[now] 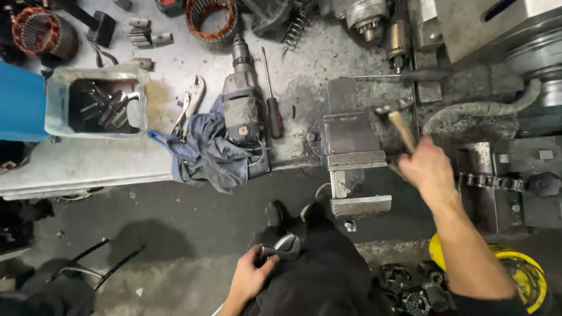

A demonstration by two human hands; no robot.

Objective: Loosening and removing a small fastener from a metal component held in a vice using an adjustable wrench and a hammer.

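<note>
Head view: the right hand (426, 167) grips a wooden-handled hammer (400, 124) at three o'clock, just right of the bench vise (353, 153). At six o'clock, the left hand (253, 276) clasps a dark metal part (281, 247) at the lap.

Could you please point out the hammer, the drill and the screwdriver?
hammer (403, 130): head view, on its wooden handle.
drill (241, 108): head view, on its body.
screwdriver (274, 117): head view, on its dark handle.

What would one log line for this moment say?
right hand: grips hammer over bench vise | left hand: holds metal part at lap
</note>
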